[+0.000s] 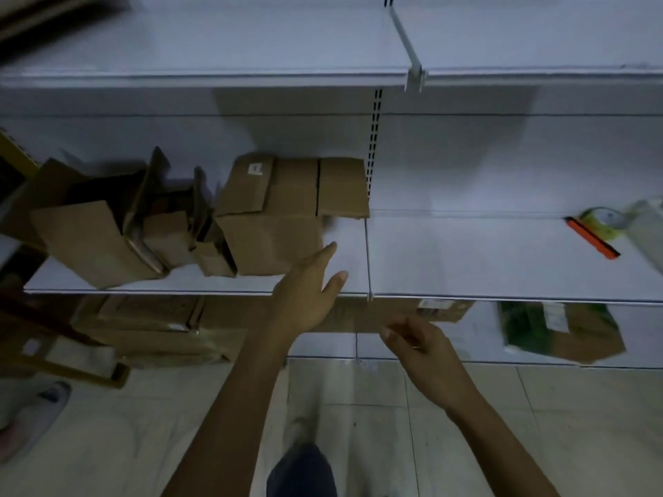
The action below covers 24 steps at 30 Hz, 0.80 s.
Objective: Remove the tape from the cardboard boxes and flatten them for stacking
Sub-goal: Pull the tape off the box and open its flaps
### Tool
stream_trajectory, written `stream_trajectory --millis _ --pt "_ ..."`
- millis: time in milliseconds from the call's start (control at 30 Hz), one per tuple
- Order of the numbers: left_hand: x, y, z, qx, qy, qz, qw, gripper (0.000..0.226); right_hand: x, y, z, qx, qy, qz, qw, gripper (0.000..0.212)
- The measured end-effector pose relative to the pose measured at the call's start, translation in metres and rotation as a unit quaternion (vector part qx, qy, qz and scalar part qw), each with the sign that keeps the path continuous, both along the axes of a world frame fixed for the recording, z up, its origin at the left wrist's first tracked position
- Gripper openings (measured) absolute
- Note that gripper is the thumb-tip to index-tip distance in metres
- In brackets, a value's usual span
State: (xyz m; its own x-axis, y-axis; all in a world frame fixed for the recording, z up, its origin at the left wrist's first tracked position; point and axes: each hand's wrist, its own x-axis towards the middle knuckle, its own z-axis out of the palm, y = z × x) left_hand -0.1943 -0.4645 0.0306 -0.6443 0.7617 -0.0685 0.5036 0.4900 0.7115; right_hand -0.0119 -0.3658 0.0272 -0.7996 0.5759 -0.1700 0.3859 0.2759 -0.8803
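My right hand [427, 347] hangs nearest me, below the front edge of the middle shelf [502, 260], fingers loosely curled; I can make out nothing in them, though the hand is blurred. My left hand [305, 299] is farther out, over that shelf's front edge, flat with fingers straight and thumb spread, holding nothing, its fingertips just short of the closed cardboard box [272, 238].

That box sits left of the shelf's centre joint. Its long side seems to run along the shelf's front edge, with a broad face towards me; the seam across its top runs front to back, and one top flap is lifted slightly. Beside it to the left, towards the shelf's left end, stand a small box [215, 258] and an open box [89, 242], flaps up.

Near the shelf's far right end lies a tape roll [602, 222] with an orange-edged cutter [592, 238]. On the lower shelf lies flattened cardboard [154, 328].
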Motion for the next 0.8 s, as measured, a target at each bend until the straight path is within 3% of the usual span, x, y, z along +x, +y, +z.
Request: stream_trajectory --millis 100,233,333,400,433,500,567,733,800 --pt "-0.007 0.015 -0.028 -0.009 -0.054 0.012 0.998 0.06 -0.017 0.004 -0.01 -0.015 -0.011 0.011 1.0 0.004" --pt "-0.048 0.023 -0.044 -0.005 -0.029 0.064 0.998 0.056 -0.061 0.005 -0.013 -0.018 -0.008 0.047 0.999 0.012" --pt "-0.094 0.021 -0.045 -0.018 0.095 0.211 0.973 0.048 -0.102 0.007 -0.01 0.011 -0.008 0.072 0.997 0.013" --pt "-0.128 0.02 -0.043 -0.045 0.195 0.294 0.935 0.063 -0.133 0.01 -0.005 0.049 -0.008 0.089 0.995 0.017" --pt "-0.147 0.02 -0.042 -0.062 0.2 0.304 0.929 0.073 -0.15 0.012 -0.001 0.066 -0.003 0.094 0.993 0.021" --pt "-0.185 0.022 -0.044 -0.104 0.16 0.285 0.939 0.086 -0.183 0.019 0.007 0.114 0.021 0.111 0.987 0.021" --pt "-0.208 0.026 -0.047 -0.142 0.14 0.265 0.943 0.081 -0.213 0.031 0.011 0.164 0.028 0.121 0.979 0.02" --pt "-0.203 0.039 -0.055 -0.164 0.252 0.22 0.928 0.055 -0.267 0.076 0.019 0.2 -0.031 0.139 0.969 0.027" --pt "-0.196 0.041 -0.058 -0.171 0.294 0.18 0.923 0.05 -0.281 0.091 0.017 0.216 -0.032 0.144 0.965 0.017"
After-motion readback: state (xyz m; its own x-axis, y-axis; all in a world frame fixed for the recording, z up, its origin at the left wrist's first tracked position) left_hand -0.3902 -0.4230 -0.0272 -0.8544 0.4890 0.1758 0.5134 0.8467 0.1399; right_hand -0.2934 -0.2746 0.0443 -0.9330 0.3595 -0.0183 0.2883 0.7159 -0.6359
